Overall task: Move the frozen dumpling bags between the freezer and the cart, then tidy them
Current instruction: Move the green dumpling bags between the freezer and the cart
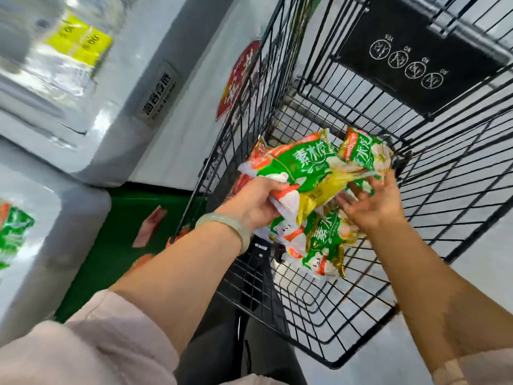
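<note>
Fanning from left hand (pixel 255 204) grip, dumpling bags (pixel 299 165) (in cart (pixel 311 290))

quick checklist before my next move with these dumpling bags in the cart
1. Left hand has a firm hold on the upper bag: ok, its fingers curl round the near edge.
2. Right hand has a hold on the far bag: cannot tell, it touches the bag, but the grip is hidden.
3. All the bags are gathered: not ok, the lower bag lies loose beneath both hands.
4. The bags are inside the cart walls: ok.
5. The freezer has room: cannot tell, it is blurred.
</note>
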Demonstrator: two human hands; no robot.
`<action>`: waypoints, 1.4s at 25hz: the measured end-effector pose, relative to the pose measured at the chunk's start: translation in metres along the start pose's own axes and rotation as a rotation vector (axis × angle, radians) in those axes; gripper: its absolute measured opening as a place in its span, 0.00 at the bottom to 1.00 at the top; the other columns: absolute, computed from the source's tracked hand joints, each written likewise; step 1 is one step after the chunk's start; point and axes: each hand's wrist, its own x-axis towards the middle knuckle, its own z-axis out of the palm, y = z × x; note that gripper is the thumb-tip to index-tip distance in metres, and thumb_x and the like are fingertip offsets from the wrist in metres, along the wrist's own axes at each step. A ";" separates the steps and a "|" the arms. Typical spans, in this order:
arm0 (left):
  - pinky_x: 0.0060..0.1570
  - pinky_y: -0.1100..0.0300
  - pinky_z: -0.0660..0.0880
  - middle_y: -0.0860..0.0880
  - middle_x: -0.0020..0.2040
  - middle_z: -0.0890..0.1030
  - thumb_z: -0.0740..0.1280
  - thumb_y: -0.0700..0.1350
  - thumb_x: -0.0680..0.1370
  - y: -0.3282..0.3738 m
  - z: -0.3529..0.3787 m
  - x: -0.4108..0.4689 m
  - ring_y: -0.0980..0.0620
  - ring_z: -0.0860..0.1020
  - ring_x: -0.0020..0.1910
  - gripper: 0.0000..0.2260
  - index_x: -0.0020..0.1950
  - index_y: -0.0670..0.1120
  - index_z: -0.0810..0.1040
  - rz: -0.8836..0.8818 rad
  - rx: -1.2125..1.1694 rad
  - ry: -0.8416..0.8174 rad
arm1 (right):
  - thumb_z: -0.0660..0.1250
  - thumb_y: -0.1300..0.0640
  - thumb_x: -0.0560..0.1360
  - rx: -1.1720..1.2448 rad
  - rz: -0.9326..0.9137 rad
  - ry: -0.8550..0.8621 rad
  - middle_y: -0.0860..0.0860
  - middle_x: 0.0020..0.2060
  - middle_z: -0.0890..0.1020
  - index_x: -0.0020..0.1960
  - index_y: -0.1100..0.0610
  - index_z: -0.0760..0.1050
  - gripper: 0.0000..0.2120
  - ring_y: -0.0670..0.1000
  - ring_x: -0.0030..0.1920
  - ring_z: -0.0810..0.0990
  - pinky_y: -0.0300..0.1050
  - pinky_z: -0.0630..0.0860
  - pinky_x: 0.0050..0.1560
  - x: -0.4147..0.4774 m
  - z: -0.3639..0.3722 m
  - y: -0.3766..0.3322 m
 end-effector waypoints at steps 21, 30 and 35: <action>0.44 0.59 0.81 0.47 0.41 0.83 0.58 0.37 0.80 0.069 -0.137 -0.313 0.51 0.85 0.39 0.08 0.46 0.40 0.77 0.364 -0.029 -0.111 | 0.65 0.32 0.69 -1.341 -0.316 -0.280 0.52 0.38 0.81 0.56 0.58 0.77 0.31 0.46 0.23 0.80 0.36 0.79 0.28 -0.255 0.227 0.047; 0.34 0.55 0.82 0.43 0.42 0.84 0.53 0.41 0.81 0.070 -0.312 -0.404 0.49 0.82 0.39 0.14 0.53 0.38 0.77 0.491 -0.362 0.134 | 0.64 0.44 0.76 -1.495 -0.379 -0.582 0.54 0.41 0.84 0.54 0.60 0.77 0.19 0.47 0.31 0.83 0.40 0.80 0.30 -0.308 0.336 0.229; 0.53 0.57 0.78 0.41 0.49 0.84 0.51 0.39 0.83 0.055 -0.415 -0.432 0.47 0.83 0.49 0.17 0.59 0.33 0.76 0.403 -0.264 0.386 | 0.64 0.48 0.77 -1.787 -0.319 -0.579 0.58 0.37 0.79 0.45 0.65 0.77 0.18 0.54 0.34 0.77 0.48 0.75 0.40 -0.295 0.363 0.338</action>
